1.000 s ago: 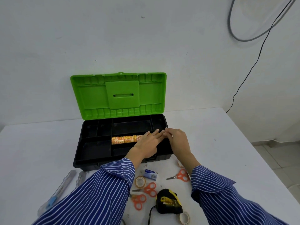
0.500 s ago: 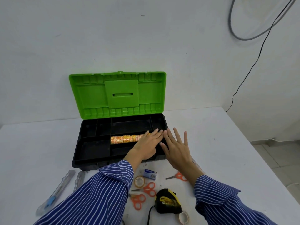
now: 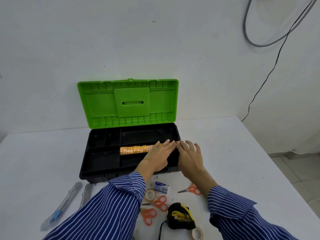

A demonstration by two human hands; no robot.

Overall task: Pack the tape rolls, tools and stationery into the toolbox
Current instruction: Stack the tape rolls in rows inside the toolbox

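The toolbox (image 3: pixel 103 161) sits open on the white bench (image 3: pixel 242 161), with its green lid (image 3: pixel 128 103) standing up at the back. Inside, only one thing shows: a long pack of orange and yellow tape rolls (image 3: pixel 136 149) lying in a middle slot of the black tray. The other slots that can be seen look bare, so the packing seems to have only just begun. Lots of things wait on the bench in front of the box: two clear cutter knives (image 3: pixel 69 201) on the left, a small tape roll (image 3: pixel 150 194), a little blue and white box (image 3: pixel 161 187), three pairs of orange scissors (image 3: pixel 161 203), a black and yellow tape measure (image 3: pixel 180 217), and one more tape roll (image 3: pixel 197 233) near the bottom edge. The left hand (image 3: pixel 159 157) lies flat with straight fingers over the right end of the tape pack, and it looks like it is pressing the pack down into place. The right hand (image 3: pixel 190 158) is just beside it, over the right end of the box, fingers spread out and holding nothing. Both arms wear blue striped sleeves (image 3: pixel 112 213).
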